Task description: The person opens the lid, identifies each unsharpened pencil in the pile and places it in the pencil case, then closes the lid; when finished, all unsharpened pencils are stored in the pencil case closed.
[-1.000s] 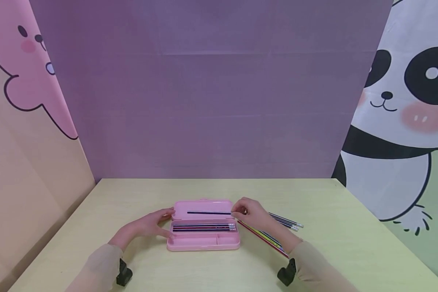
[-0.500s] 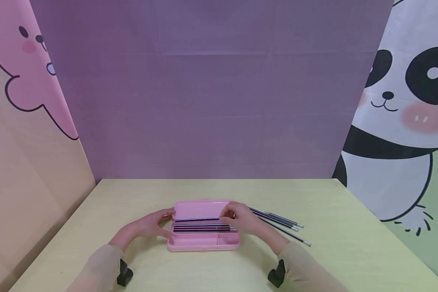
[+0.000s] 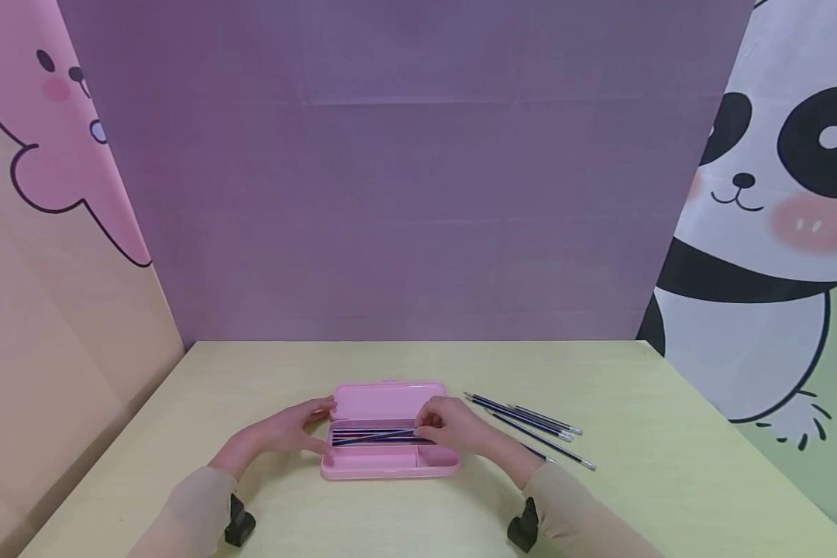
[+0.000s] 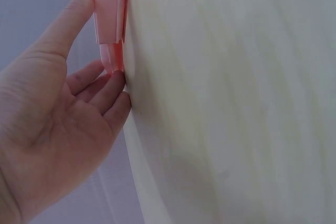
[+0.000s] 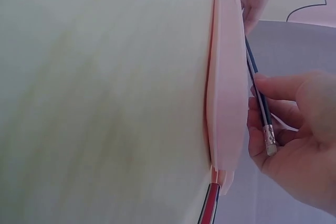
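Note:
An open pink pencil case point(image 3: 370, 463) lies on the table, its lid folded back. My left hand point(image 3: 289, 428) holds its left end, thumb at the tray and fingers at the lid; the left wrist view shows these fingertips against the pink edge point(image 4: 109, 9). My right hand point(image 3: 456, 425) pinches a dark striped pencil point(image 3: 384, 436) near its eraser end, slanted over the case's rear compartment. In the right wrist view the held pencil's point(image 5: 264, 108) silver ferrule and white eraser stick out past the fingers. Several striped pencils lie beneath it in that compartment, partly hidden by the right hand.
Several dark striped pencils point(image 3: 526, 418) lie loose right of the case. Another pencil end point(image 3: 537, 452) shows beside the right forearm, and a red-and-black pencil point(image 5: 209, 203) appears low in the right wrist view. The front compartment has a small divider.
My right hand has moved left and toward me, bringing the pencil from over the lid down to the rear compartment, now slanted. More loose pencils are uncovered. The left hand stays put.

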`<state>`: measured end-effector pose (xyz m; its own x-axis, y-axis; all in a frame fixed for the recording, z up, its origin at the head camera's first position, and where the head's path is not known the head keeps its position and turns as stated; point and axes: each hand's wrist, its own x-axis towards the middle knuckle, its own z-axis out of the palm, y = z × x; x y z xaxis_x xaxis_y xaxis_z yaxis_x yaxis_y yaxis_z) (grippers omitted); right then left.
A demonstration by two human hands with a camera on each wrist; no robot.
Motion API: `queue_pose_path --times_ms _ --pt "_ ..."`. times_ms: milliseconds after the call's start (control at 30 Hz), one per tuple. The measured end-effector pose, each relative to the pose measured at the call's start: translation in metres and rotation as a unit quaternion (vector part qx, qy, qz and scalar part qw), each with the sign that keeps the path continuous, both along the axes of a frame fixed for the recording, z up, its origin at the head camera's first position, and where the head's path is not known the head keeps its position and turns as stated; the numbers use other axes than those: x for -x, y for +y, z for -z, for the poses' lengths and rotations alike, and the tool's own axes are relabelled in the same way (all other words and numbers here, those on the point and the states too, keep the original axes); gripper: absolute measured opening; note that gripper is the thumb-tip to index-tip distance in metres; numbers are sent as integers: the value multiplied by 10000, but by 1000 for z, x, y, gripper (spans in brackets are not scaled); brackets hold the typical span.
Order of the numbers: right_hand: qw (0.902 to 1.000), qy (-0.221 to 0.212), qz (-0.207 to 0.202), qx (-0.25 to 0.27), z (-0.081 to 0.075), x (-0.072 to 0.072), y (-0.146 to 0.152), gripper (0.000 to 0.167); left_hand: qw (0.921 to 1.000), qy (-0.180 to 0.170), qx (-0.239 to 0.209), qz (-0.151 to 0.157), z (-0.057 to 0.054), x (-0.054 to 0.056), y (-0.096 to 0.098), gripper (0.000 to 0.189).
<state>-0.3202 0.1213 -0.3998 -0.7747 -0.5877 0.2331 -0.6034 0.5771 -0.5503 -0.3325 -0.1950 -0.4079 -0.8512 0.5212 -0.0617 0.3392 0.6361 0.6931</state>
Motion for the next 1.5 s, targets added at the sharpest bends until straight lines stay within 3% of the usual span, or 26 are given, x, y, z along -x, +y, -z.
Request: queue_pose_path --times_ms 367,800,1200,1500 --pt "9995 -255 3 -205 2 2 -2 5 9999 -38 56 -93 2 2 1 94" --pt "9995 -244 109 -178 0 1 -4 3 9999 -54 46 -142 1 1 1 93" --pt "9981 -141 590 -96 -4 7 6 3 9997 -93 56 -197 0 0 2 94" --pt "9971 -97 717 243 -15 2 18 9 9997 -108 63 -197 -1 -2 2 93"
